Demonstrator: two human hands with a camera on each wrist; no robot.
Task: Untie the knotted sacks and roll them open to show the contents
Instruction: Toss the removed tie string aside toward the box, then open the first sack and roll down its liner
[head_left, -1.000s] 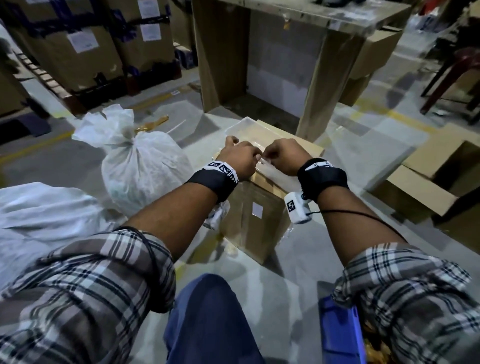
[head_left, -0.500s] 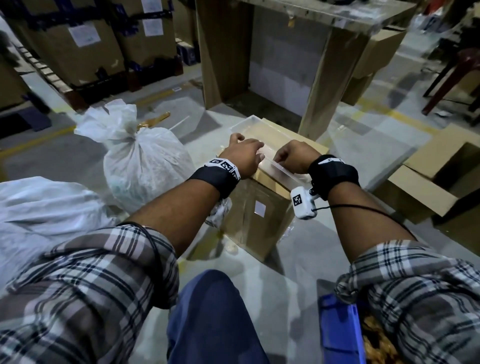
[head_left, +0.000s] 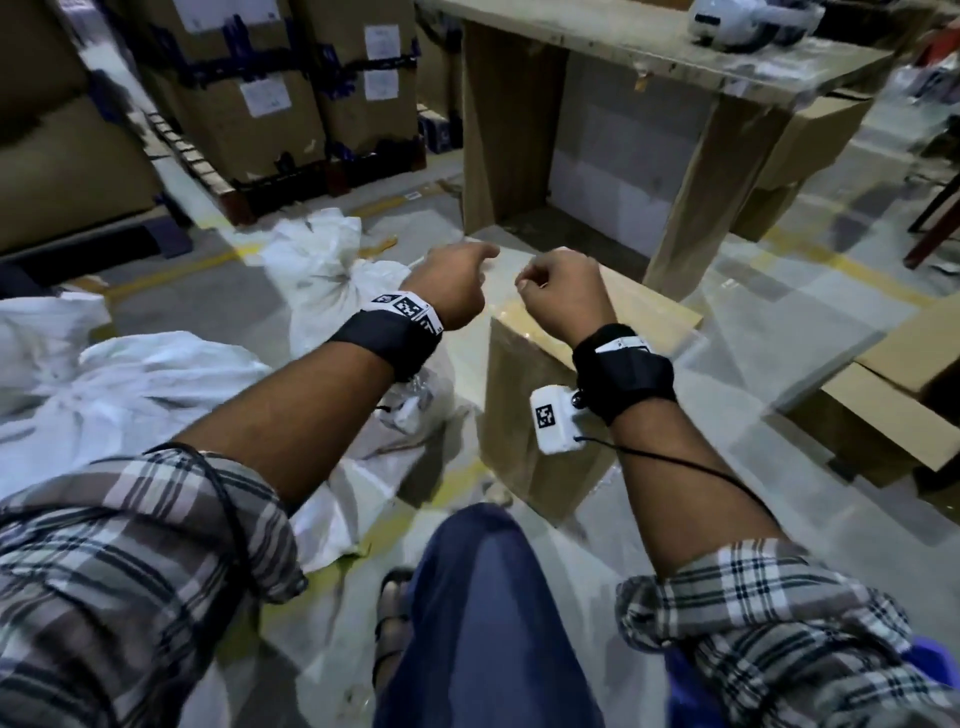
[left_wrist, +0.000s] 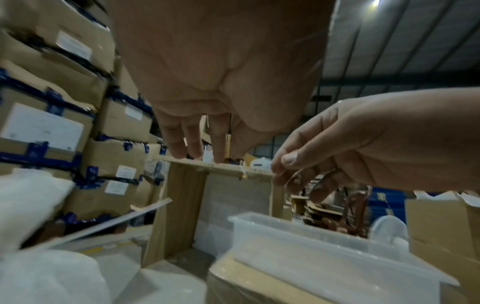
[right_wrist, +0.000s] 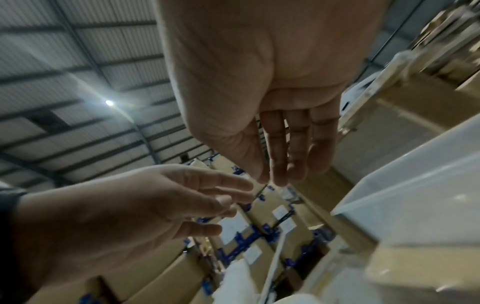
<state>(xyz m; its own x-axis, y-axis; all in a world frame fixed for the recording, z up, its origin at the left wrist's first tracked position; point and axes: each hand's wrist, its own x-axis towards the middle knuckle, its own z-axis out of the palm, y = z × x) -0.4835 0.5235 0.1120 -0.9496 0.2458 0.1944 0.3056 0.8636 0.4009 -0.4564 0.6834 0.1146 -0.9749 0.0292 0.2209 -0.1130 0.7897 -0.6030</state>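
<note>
A knotted white sack (head_left: 332, 280) stands on the floor left of a cardboard box (head_left: 530, 415). A second white sack (head_left: 130, 395) lies slumped nearer me on the left. My left hand (head_left: 467, 270) hovers above the box's left edge with relaxed fingers (left_wrist: 192, 144) and holds nothing. My right hand (head_left: 535, 280) hangs beside it over the box top, loosely curled, its thumb (left_wrist: 288, 159) close to the forefinger; nothing shows between them. Neither hand touches a sack. A clear plastic tray (left_wrist: 311, 246) rests on the box under both hands.
A wooden table (head_left: 649, 57) stands right behind the box. Stacked taped cartons (head_left: 249, 119) on pallets fill the back left. An open flat carton (head_left: 893, 415) lies on the floor at right. My knee (head_left: 483, 597) and sandalled foot are below the box.
Both hands have lifted off the tray's near edge, where they were pinching at it, and now hang in the air a little apart. The sacks have not moved.
</note>
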